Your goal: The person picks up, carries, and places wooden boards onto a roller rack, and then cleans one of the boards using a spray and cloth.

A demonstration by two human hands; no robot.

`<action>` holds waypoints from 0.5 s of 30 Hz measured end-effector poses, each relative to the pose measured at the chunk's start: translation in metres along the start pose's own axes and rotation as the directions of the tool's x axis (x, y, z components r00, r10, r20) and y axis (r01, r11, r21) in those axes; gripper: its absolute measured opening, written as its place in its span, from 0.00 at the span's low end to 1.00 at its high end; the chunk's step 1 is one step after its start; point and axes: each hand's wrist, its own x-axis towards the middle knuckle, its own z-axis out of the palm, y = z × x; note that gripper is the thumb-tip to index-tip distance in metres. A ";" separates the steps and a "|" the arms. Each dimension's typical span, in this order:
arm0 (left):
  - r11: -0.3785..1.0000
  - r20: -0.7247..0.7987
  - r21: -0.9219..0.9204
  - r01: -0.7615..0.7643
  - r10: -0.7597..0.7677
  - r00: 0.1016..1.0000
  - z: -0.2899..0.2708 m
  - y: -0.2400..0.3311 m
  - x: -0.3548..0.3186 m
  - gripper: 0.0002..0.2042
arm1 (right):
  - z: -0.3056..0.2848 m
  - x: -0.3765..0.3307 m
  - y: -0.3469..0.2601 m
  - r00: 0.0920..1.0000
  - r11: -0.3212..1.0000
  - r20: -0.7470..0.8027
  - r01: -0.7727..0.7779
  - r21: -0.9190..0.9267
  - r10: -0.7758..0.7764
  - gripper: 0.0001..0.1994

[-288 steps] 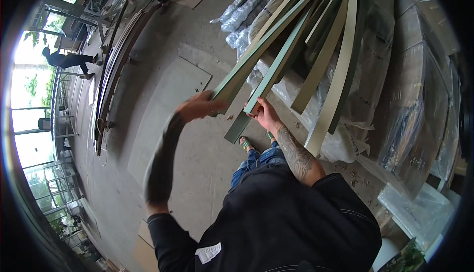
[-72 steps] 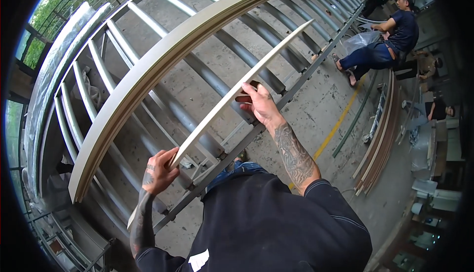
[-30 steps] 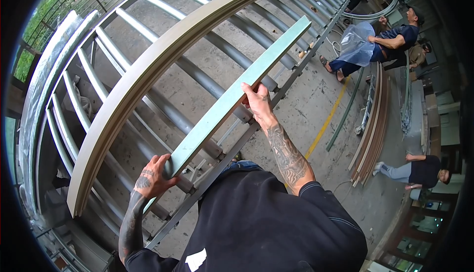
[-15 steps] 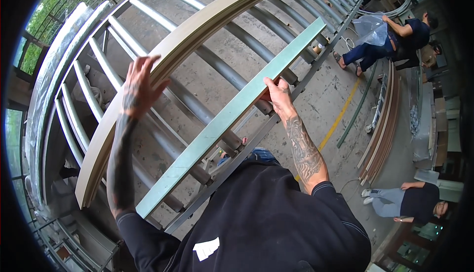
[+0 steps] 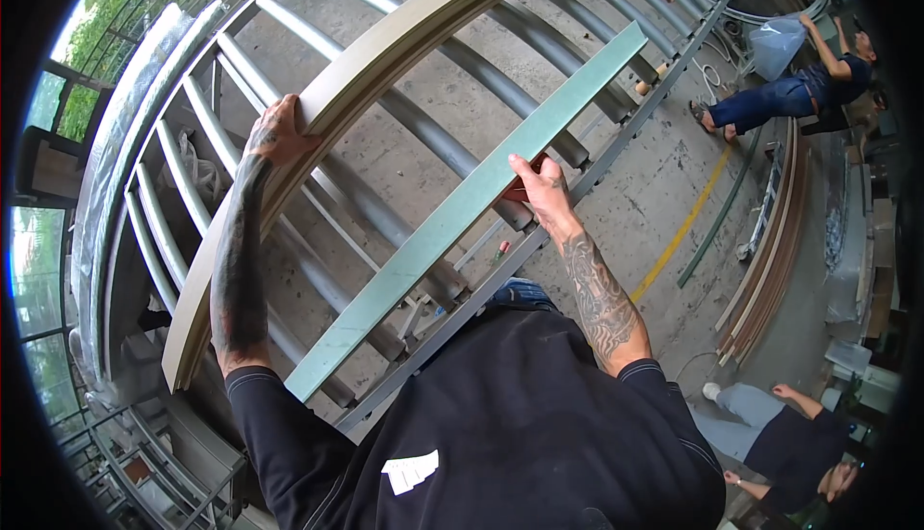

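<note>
My right hand is closed around the near edge of a long, flat, pale-green strip, thumb on top and fingers mostly hidden below. Something reddish-brown shows beside those fingers, too little of it to name. The strip lies slantwise over a roller conveyor. Farther out and to the left, my left hand grips the edge of a stack of long beige boards that also rests across the rollers. Its fingers bend over the boards' upper edge, and its thumb points toward the inner side.
Plastic-wrapped long profiles stand at the left. Brown strips and a green hose-like length lie on the floor at the right. One person holds clear plastic sheeting at upper right; another person is at lower right.
My left hand has gone from hovering with spread fingers to gripping the beige boards. My right hand keeps its hold on the green strip. The person at upper right has raised the plastic.
</note>
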 end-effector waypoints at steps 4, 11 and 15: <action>0.997 0.105 0.022 0.076 -0.078 0.991 -0.006 0.005 0.008 0.33 | -0.004 0.004 0.010 0.997 0.999 -0.077 -0.005 -0.051 0.001 0.11; 0.997 0.051 -0.007 0.079 -0.079 0.996 -0.008 -0.012 -0.002 0.29 | 0.007 0.003 0.009 0.998 0.995 -0.049 0.038 -0.089 -0.043 0.12; 0.999 0.028 -0.037 0.035 -0.034 0.999 0.002 -0.011 0.005 0.26 | 0.008 -0.005 0.000 0.989 0.986 -0.122 0.069 -0.151 -0.088 0.14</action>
